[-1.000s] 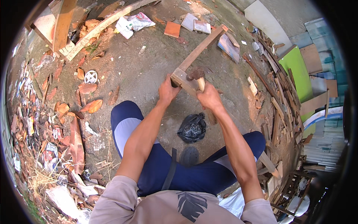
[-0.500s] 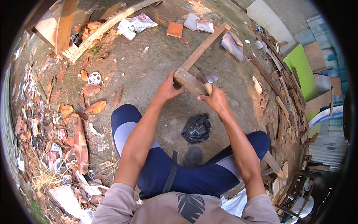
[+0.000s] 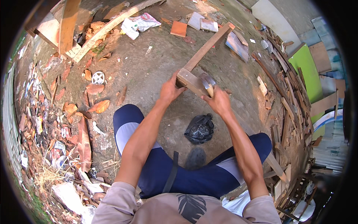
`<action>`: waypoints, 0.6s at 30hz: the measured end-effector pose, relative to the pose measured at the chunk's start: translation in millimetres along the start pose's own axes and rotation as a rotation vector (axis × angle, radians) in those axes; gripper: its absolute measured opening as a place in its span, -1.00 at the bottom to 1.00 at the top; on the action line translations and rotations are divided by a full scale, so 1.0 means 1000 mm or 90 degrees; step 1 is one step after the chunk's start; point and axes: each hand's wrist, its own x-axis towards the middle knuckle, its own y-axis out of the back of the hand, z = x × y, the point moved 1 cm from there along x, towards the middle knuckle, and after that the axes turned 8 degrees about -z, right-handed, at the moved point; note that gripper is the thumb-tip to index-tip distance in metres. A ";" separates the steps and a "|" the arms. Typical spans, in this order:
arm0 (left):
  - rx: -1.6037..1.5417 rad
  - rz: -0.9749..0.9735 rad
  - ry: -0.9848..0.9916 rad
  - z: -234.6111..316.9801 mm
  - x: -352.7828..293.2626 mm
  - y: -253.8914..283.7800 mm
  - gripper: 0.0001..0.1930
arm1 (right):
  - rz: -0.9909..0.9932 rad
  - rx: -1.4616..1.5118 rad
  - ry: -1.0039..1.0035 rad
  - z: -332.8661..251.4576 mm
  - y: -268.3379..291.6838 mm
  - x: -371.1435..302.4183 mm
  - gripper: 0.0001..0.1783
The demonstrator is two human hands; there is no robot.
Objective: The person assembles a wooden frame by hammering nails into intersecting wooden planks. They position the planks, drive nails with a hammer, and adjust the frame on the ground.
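Two wooden planks meet at a corner in front of me, forming an angled frame (image 3: 207, 48). One plank runs away to the upper right; the other slants down to the right, passing beneath my right forearm. My left hand (image 3: 170, 89) is closed round the frame at its corner, thumb on the near side. In my right hand (image 3: 219, 101) is a short-handled hammer (image 3: 208, 80) with a pale wooden handle. Its shiny metal head is just above the slanting plank, and I cannot tell whether it touches. On the ground between my legs lies a black plastic bag (image 3: 199, 128).
Dry leaves and litter (image 3: 82, 145) cover the left side. A white wheel (image 3: 98, 77) and a printed sack (image 3: 140, 24) lie further off. Tiles (image 3: 178, 28) rest at the far side. Scrap wood (image 3: 289, 97) and a green board (image 3: 305, 74) line the right.
The hammer's head has turned and tilted in my right hand, staying close to the plank. My left hand keeps its hold on the corner. The whole view has shifted slightly.
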 end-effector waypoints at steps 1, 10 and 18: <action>0.007 0.001 0.012 -0.004 0.000 0.000 -0.03 | -0.010 0.001 0.006 0.000 -0.001 0.000 -0.38; -0.279 -0.058 -0.151 -0.025 0.015 0.017 -0.25 | -0.028 0.047 0.052 0.011 0.008 0.005 -0.24; -0.202 0.044 -0.047 0.012 0.034 0.015 -0.49 | -0.048 0.087 0.022 0.025 0.006 0.010 -0.19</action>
